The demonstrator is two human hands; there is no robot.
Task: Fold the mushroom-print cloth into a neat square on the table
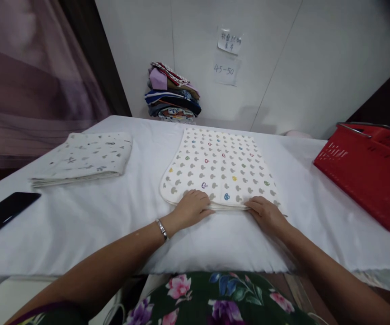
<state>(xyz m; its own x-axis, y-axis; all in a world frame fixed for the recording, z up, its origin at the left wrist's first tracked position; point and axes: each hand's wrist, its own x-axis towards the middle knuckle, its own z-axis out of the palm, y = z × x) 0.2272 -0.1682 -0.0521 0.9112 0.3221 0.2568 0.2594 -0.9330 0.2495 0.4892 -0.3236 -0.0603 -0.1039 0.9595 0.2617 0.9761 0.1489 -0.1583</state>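
Observation:
A white cloth with grey and coloured mushroom prints (223,164) lies folded flat in several layers on the white-covered table. My left hand (194,206) is at its near edge, fingers curled over the top and thumb along the front of the layers. At the near right part of the same edge, my right hand (265,212) pinches the layers, fingers above. The undersides of both hands are hidden. To the left lies another folded white cloth with small grey prints (89,155), apart from my hands.
A black phone (3,214) lies at the table's left edge. Stacked folded clothes (174,97) stand by the wall at the back. A red plastic basket (367,176) is on the right. Paper notes (227,70) hang on the wall. White sheeting (140,180) covers the table.

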